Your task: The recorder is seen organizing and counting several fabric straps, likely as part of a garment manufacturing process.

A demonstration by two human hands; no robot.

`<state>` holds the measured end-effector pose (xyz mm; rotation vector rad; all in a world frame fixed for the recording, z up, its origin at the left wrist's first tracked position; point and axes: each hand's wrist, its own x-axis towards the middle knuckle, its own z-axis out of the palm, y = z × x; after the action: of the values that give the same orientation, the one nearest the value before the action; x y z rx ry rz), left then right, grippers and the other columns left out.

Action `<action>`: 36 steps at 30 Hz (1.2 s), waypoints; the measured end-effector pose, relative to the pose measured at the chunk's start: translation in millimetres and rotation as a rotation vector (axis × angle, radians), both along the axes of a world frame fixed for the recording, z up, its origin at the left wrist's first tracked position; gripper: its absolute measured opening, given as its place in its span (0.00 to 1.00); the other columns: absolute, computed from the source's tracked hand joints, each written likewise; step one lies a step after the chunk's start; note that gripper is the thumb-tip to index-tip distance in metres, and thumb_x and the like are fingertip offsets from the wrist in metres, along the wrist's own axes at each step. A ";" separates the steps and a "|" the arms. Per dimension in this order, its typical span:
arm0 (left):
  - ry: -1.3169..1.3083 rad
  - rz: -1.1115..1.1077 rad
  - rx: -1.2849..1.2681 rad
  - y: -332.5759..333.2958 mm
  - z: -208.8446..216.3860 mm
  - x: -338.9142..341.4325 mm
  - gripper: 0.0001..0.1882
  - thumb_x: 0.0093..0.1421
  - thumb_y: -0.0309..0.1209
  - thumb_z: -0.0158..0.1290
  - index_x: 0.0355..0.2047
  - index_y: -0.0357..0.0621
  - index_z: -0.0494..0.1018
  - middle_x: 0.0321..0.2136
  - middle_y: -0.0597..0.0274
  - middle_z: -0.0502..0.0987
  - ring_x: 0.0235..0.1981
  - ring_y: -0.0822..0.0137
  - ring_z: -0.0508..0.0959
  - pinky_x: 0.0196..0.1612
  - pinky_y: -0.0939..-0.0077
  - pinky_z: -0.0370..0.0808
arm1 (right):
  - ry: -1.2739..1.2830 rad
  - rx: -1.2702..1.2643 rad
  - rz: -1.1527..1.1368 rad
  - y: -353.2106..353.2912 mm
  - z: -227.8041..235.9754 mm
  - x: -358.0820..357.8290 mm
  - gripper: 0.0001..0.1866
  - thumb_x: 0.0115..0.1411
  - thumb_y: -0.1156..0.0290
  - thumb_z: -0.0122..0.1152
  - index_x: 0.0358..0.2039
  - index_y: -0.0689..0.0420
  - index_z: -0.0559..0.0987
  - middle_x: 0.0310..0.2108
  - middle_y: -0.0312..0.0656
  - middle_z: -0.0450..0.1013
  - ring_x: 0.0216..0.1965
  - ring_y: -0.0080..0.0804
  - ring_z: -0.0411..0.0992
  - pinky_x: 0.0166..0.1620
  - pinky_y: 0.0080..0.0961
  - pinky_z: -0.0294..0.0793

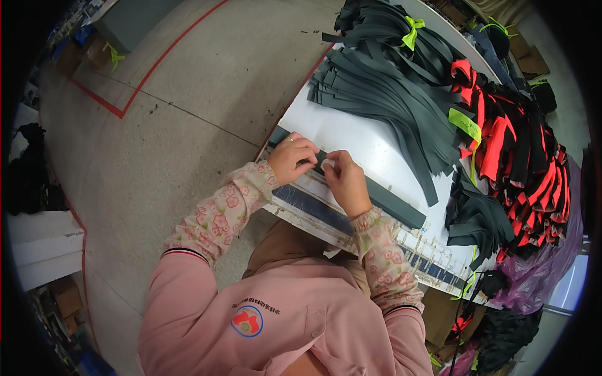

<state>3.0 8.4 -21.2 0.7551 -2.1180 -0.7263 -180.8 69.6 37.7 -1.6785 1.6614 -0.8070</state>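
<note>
Near the middle of the frame, a dark grey-green strip (394, 206) lies slantwise along the tabletop (338, 131), running from the upper left of the two hands down toward the right. Part of its middle is hidden under the fingers, so its full length cannot be followed.

Left hand (293, 159): ring on one finger, fingers bent, tips down at the strip, thumb and fingertips narrowly spaced. Cannot tell whether they pinch the strip or only press on it; the undersides are turned away.

Right hand (348, 185): thumb and index finger drawn together on a small white piece (327, 164) over the strip, mostly covered by the fingers. Its kind is hard to make out. Remaining fingers curl under, partly out of sight.

Upper right of the frame: fanned dark strips (389, 103), a yellow-green tie (411, 32) around the upper bundle. Farther right, red-and-black strips (525, 156) heaped and overlapping, count unclear; purple plastic (530, 282) beneath, its far side lost toward the dark fisheye rim. Lower edge cuts off the person's torso.
</note>
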 end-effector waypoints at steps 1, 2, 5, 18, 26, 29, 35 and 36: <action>0.000 0.000 -0.013 -0.2 -0.1 0.1 0.07 0.46 0.22 0.62 0.25 0.44 0.75 0.37 0.62 0.78 0.41 0.55 0.73 0.45 0.64 0.72 | 0.000 -0.001 0.000 -0.4 -2.4 -0.2 0.10 0.59 0.74 0.60 0.41 0.62 0.73 0.20 0.51 0.73 0.23 0.48 0.74 0.29 0.38 0.72; 0.000 0.000 -0.011 -1.0 -1.0 -0.1 0.07 0.46 0.22 0.62 0.25 0.44 0.75 0.37 0.62 0.78 0.41 0.55 0.73 0.45 0.64 0.72 | -0.022 -0.030 0.005 -2.0 -6.4 -0.1 0.10 0.59 0.74 0.60 0.40 0.63 0.74 0.19 0.48 0.72 0.20 0.40 0.71 0.27 0.33 0.70; -0.003 -0.003 -0.005 -2.6 -2.5 -0.8 0.07 0.46 0.22 0.62 0.25 0.45 0.75 0.38 0.62 0.78 0.41 0.54 0.73 0.45 0.64 0.72 | -0.036 -0.064 0.003 -5.4 -11.4 -0.4 0.10 0.59 0.73 0.61 0.39 0.63 0.75 0.17 0.45 0.71 0.18 0.32 0.68 0.25 0.29 0.67; -0.001 0.008 -0.009 -0.6 -2.5 -1.9 0.07 0.47 0.22 0.62 0.25 0.44 0.75 0.38 0.62 0.78 0.41 0.55 0.73 0.44 0.64 0.73 | -0.130 0.020 0.033 0.0 -10.4 -3.6 0.09 0.60 0.74 0.59 0.39 0.64 0.74 0.21 0.49 0.75 0.22 0.40 0.76 0.29 0.33 0.74; -0.040 -0.059 0.006 -7.1 1.5 -0.4 0.06 0.48 0.24 0.63 0.27 0.44 0.77 0.38 0.62 0.79 0.40 0.57 0.73 0.45 0.65 0.72 | -0.219 0.140 -0.309 55.7 5.9 -123.5 0.08 0.63 0.73 0.58 0.41 0.62 0.75 0.19 0.34 0.71 0.20 0.16 0.65 0.24 0.18 0.64; -0.105 -0.131 -0.014 -14.2 8.4 2.6 0.06 0.47 0.25 0.63 0.27 0.44 0.77 0.37 0.61 0.79 0.39 0.56 0.73 0.45 0.66 0.71 | -0.237 0.136 -0.342 81.9 -2.0 -159.4 0.08 0.64 0.73 0.58 0.41 0.61 0.74 0.20 0.33 0.70 0.21 0.15 0.64 0.25 0.17 0.64; -0.161 -0.104 -0.021 -13.2 12.9 1.5 0.07 0.47 0.24 0.64 0.26 0.43 0.78 0.36 0.59 0.79 0.39 0.56 0.73 0.44 0.66 0.71 | -0.181 0.052 -0.303 96.9 -0.3 -152.4 0.07 0.62 0.74 0.59 0.38 0.64 0.74 0.22 0.38 0.73 0.23 0.19 0.67 0.29 0.21 0.69; -0.160 -0.081 -0.007 -12.5 13.1 0.8 0.07 0.46 0.24 0.64 0.26 0.43 0.78 0.36 0.59 0.79 0.39 0.56 0.73 0.44 0.66 0.71 | -0.138 0.036 -0.271 97.0 1.2 -151.0 0.07 0.62 0.74 0.59 0.38 0.64 0.75 0.22 0.40 0.73 0.23 0.21 0.68 0.29 0.22 0.70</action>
<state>3.8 -4.1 -8.1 0.7489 -2.3053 -0.7221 -331.9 166.6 38.9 -1.3579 1.8170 -0.9906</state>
